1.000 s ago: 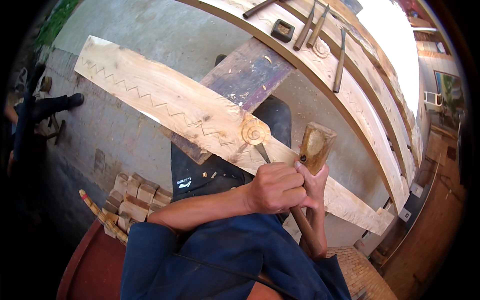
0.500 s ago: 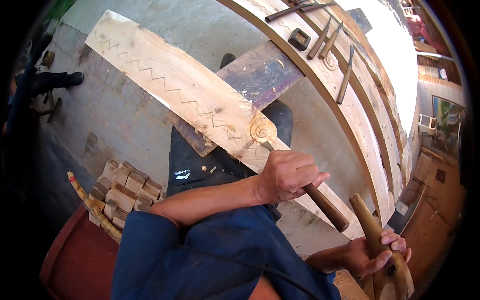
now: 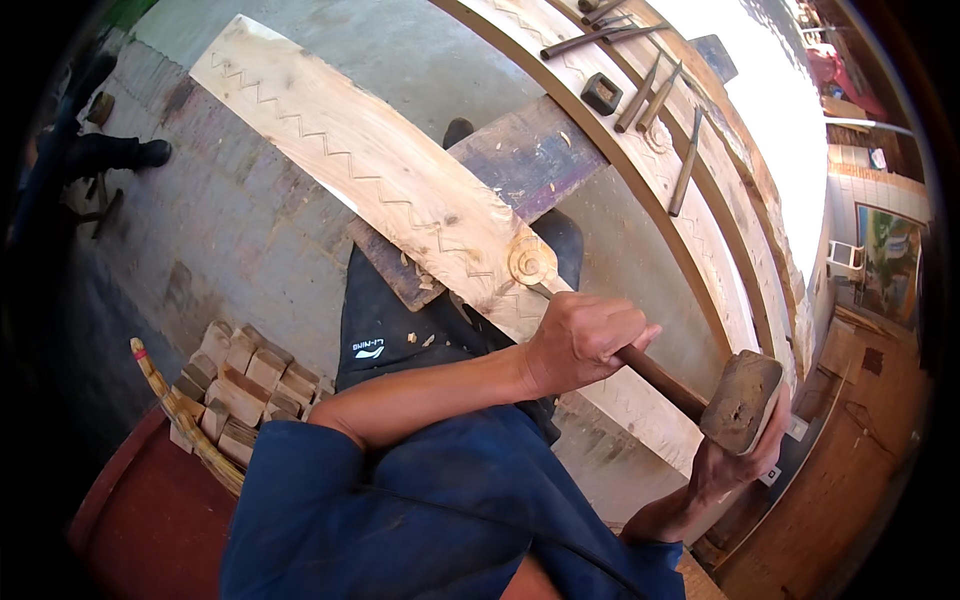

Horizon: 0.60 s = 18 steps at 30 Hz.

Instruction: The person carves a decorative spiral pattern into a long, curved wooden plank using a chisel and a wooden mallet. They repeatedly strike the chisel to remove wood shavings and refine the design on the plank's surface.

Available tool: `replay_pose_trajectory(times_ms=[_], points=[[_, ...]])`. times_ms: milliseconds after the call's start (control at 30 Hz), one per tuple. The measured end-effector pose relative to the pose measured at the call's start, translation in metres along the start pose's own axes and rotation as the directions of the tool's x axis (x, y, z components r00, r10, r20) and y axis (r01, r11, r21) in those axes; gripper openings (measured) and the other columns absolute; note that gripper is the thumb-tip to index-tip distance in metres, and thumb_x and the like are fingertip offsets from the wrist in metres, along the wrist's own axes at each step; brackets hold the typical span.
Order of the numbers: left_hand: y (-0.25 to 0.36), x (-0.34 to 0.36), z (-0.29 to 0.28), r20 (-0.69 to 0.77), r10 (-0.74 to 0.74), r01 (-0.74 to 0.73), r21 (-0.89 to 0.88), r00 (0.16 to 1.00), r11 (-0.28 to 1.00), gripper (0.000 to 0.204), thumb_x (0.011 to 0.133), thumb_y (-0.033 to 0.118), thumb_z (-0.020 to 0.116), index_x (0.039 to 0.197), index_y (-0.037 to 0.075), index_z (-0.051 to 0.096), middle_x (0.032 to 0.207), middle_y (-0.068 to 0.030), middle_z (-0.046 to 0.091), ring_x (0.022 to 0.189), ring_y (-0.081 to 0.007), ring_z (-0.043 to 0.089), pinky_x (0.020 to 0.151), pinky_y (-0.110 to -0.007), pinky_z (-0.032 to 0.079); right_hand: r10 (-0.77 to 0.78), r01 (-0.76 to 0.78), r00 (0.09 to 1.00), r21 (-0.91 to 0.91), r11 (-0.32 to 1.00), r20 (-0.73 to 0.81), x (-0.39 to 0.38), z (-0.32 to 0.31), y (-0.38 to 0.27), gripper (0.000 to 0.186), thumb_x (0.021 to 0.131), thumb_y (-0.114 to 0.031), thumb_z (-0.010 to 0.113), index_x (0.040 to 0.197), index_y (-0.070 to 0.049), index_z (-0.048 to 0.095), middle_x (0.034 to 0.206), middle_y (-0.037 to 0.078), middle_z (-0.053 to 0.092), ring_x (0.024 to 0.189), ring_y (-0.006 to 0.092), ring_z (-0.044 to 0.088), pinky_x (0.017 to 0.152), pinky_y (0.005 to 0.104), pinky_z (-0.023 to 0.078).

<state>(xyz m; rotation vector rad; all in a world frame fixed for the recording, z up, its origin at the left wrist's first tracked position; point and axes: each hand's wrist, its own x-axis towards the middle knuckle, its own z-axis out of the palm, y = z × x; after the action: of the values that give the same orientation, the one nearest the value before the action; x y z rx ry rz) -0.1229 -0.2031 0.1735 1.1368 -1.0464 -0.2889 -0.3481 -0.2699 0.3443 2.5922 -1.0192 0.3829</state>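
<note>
Chisel (image 3: 660,381) slants over a pale wooden board (image 3: 385,185), its blade at the lower edge of a round spiral carving (image 3: 530,260) and its brown handle running down toward the right. The person's left grip (image 3: 585,340) is closed like a fist around the chisel. The right grip (image 3: 742,465) is wrapped around a wooden mallet (image 3: 742,402), partly hidden behind its head; that head sits right at the end of the chisel's handle, though I cannot tell whether they touch. Zigzag lines run along the board, which lies across a worn, dark surface (image 3: 535,155) with wood chips (image 3: 422,280) on it. To the upper right, more carving tools (image 3: 685,165) and a small black box (image 3: 601,93) rest on long wooden beams (image 3: 700,240). Wooden blocks (image 3: 245,390) are piled at lower left, beside a curved stick (image 3: 165,385).
</note>
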Motion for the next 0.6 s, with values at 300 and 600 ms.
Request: replay_pose_trajectory(times_ms=[300, 600], points=[[-0.001, 0.005, -0.003, 0.027, -0.002, 0.0, 0.063, 1.0, 0.998, 0.043, 0.092, 0.006, 0.082, 0.069, 0.007, 0.046, 0.064, -0.0116, 0.045, 0.052, -0.0321, 0.051, 0.047, -0.043, 0.038, 0.317, -0.291, 0.947, 0.273, 0.917, -0.055, -0.001, 0.019, -0.039, 0.048, 0.093, -0.014, 0.083, 0.135, 0.001, 0.063, 0.111, 0.011, 0.067, 0.099, 0.03, 0.067, 0.095, 0.0392, 0.054], [0.009, -0.032, -0.006, 0.262, 0.22, -0.23, 0.008, 0.94, 0.973, 0.057, 0.081, 0.04, 0.092, 0.067, 0.012, 0.044, 0.065, -0.0031, 0.039, 0.052, -0.0218, 0.049, 0.048, -0.037, 0.038, 0.662, -0.473, 0.735, 0.81, 0.345, 0.147, -0.038, 0.058, -0.04, 0.061, 0.091, 0.01, 0.077, 0.147, 0.005, 0.055, 0.128, 0.012, 0.068, 0.096, 0.0139, 0.064, 0.082, 0.0282, 0.057]])
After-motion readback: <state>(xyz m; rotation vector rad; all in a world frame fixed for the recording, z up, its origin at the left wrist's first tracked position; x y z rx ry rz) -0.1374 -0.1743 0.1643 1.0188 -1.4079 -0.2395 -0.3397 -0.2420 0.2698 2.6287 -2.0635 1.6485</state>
